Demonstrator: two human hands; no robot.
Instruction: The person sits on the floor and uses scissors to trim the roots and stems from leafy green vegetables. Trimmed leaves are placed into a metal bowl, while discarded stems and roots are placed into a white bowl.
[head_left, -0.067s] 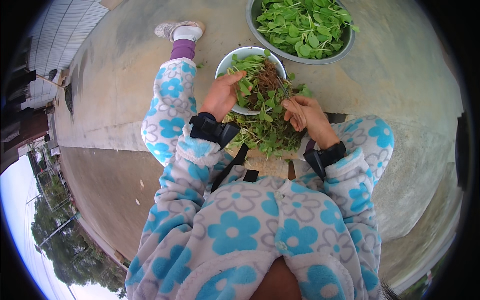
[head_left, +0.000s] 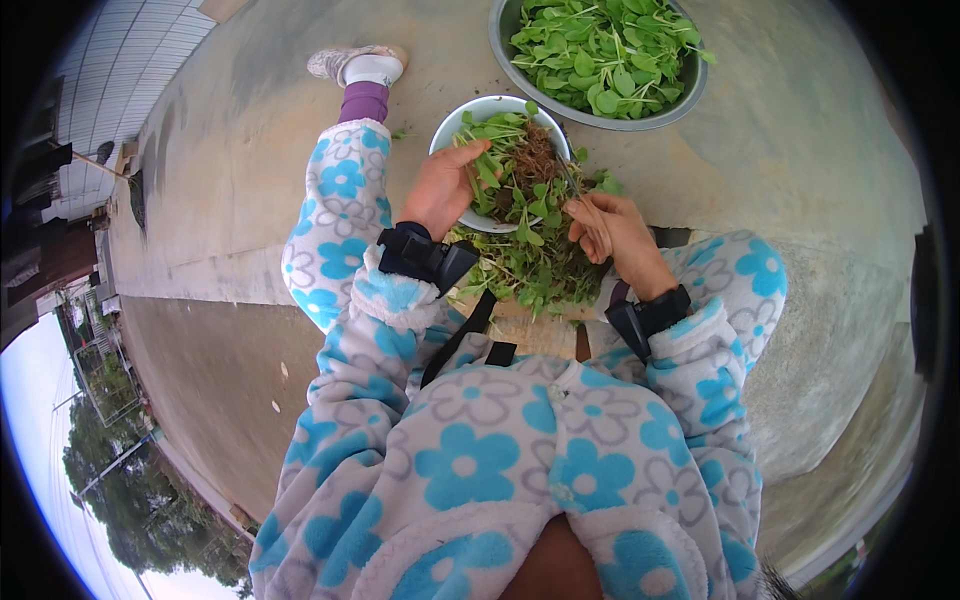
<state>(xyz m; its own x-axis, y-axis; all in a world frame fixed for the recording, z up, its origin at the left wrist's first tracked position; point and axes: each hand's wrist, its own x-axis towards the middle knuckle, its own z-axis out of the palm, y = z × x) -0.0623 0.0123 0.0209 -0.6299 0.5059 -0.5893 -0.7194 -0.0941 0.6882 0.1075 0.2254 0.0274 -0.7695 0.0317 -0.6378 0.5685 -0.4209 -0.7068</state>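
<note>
My left hand point(head_left: 438, 190) is closed round a bunch of leafy greens point(head_left: 492, 130) with brown, matted roots point(head_left: 533, 155). It holds the bunch over a white bowl point(head_left: 440, 132), whose inside is mostly hidden by leaves. To the right of the roots, my right hand point(head_left: 618, 232) grips what look like scissors point(head_left: 598, 238). Their brownish handle shows below the fingers, and the thin dark blades point up and left, beside the roots. Whether the blades touch the bunch I cannot tell. Below the bowl, between my legs, lies a heap of uncut-looking greens point(head_left: 540, 275).
Beyond the bowl at the upper right, a wide grey basin point(head_left: 640, 124) is heaped with green leaves point(head_left: 610, 60). A brownish board or stool edge point(head_left: 520, 328) shows under the heap. My outstretched leg and shoe point(head_left: 358, 65) lie on the concrete floor point(head_left: 220, 215) to the left.
</note>
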